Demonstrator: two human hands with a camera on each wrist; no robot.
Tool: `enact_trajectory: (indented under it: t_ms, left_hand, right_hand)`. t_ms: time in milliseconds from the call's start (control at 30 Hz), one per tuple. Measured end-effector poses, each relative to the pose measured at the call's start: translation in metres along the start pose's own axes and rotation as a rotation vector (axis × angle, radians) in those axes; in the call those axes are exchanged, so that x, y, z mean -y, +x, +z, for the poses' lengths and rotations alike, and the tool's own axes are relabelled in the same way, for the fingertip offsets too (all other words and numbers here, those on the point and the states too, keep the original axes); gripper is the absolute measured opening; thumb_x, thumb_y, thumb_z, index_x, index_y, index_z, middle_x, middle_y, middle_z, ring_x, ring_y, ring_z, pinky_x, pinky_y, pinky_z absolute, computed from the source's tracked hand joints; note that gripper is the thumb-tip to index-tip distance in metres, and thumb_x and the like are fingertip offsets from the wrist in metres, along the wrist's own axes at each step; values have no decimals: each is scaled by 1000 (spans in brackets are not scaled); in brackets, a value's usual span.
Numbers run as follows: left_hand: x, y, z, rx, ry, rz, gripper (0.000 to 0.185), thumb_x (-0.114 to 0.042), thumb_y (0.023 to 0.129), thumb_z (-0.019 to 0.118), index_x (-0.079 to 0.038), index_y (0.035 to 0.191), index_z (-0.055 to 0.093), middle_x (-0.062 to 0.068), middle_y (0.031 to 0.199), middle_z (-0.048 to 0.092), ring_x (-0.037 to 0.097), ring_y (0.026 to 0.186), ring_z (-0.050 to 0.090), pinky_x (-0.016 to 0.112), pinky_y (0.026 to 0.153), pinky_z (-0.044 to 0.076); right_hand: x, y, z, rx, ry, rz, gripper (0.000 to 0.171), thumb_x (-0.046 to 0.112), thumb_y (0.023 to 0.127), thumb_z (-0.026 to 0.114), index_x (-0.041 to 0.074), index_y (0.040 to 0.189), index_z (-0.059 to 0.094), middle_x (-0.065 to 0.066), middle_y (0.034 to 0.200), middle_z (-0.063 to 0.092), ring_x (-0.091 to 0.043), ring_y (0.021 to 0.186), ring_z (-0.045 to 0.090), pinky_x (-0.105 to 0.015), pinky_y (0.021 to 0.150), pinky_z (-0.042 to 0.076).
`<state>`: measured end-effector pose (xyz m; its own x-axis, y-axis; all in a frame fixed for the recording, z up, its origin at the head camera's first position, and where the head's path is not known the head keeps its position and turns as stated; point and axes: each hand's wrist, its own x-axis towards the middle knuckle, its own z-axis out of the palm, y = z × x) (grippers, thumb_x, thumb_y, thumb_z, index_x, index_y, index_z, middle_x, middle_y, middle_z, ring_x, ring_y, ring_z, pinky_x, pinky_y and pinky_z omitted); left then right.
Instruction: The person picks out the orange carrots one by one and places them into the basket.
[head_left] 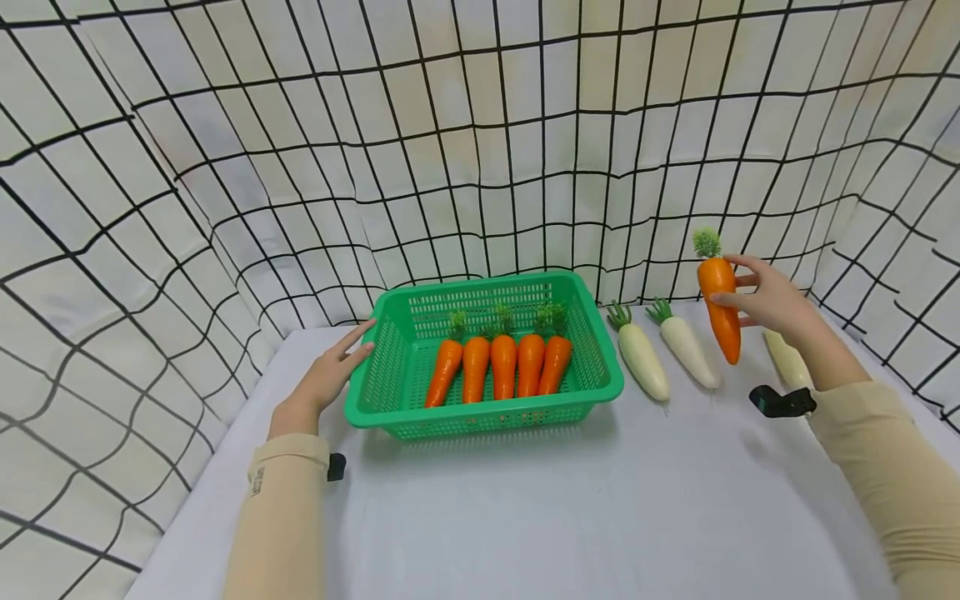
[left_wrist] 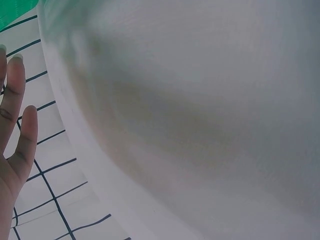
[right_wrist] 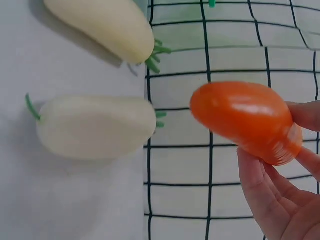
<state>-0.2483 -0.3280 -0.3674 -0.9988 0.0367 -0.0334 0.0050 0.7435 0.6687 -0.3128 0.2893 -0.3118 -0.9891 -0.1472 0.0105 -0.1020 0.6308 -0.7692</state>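
In the head view my right hand (head_left: 776,302) pinches an orange carrot (head_left: 726,329) with a tuft of green leaves, held tilted above the table with its tip down. The right wrist view also shows this carrot (right_wrist: 237,110) between thumb and fingers. My left hand (head_left: 318,385) rests its straight fingers against the left rim of a green plastic basket (head_left: 487,410). Several carrots (head_left: 503,367) lie side by side in the basket, leaves toward the back. Right of it lie a white radish (head_left: 643,362) and a second radish (head_left: 688,352). A third radish (head_left: 787,364) is partly hidden behind my right wrist.
A white cloth-covered table (head_left: 525,508) lies under everything. Black grid netting (head_left: 465,167) over white sheeting rises at the back and both sides, close behind the basket and radishes. A black wrist device (head_left: 782,402) sits at my right cuff.
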Motion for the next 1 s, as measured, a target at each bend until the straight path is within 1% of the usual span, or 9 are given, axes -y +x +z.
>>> enact_trajectory:
  t_ms: [267, 333, 500, 633, 800, 1000]
  left_hand:
    - [0, 0, 0, 0, 0, 4, 68, -59, 107, 38, -32, 166, 19, 31, 161, 28, 57, 142, 32, 78, 105, 30]
    - [0, 0, 0, -1, 1, 0, 68, -59, 107, 39, -32, 166, 19, 31, 161, 28, 57, 142, 31, 78, 105, 30]
    - [0, 0, 0, -1, 0, -6, 68, -60, 107, 39, -33, 166, 18, 31, 161, 29, 57, 142, 32, 78, 105, 29]
    - [0, 0, 0, 3, -1, -8, 68, -60, 107, 38, -33, 166, 18, 31, 161, 28, 57, 142, 31, 79, 106, 28]
    - [1, -1, -1, -1, 2, -9, 68, -60, 107, 38, -32, 166, 19, 32, 160, 30, 58, 142, 31, 79, 106, 28]
    - [0, -1, -1, 2, -6, -4, 68, -59, 107, 39, -32, 166, 19, 29, 162, 26, 57, 144, 28, 79, 107, 25]
  right_hand:
    - [33, 6, 11, 76, 74, -29, 82, 27, 104, 62, 9, 166, 11, -37, 153, 30, -48, 121, 55, -37, 83, 61]
    - [41, 10, 15, 98, 96, -39, 81, 27, 105, 62, 10, 166, 11, -36, 155, 30, -46, 121, 55, -39, 86, 60]
    - [59, 20, 29, 155, 126, -70, 78, 23, 104, 62, 10, 165, 14, -34, 153, 32, -41, 118, 58, -46, 90, 59]
    - [72, 26, 44, 196, 152, -89, 77, 20, 104, 62, 10, 165, 16, -33, 152, 34, -40, 117, 59, -49, 91, 58]
    - [91, 32, 64, 247, 195, -116, 75, 19, 103, 62, 10, 164, 19, -32, 151, 36, -43, 117, 58, -48, 90, 58]
    - [108, 40, 84, 297, 200, -140, 74, 19, 102, 63, 12, 164, 22, -30, 151, 38, -41, 118, 57, -41, 86, 59]
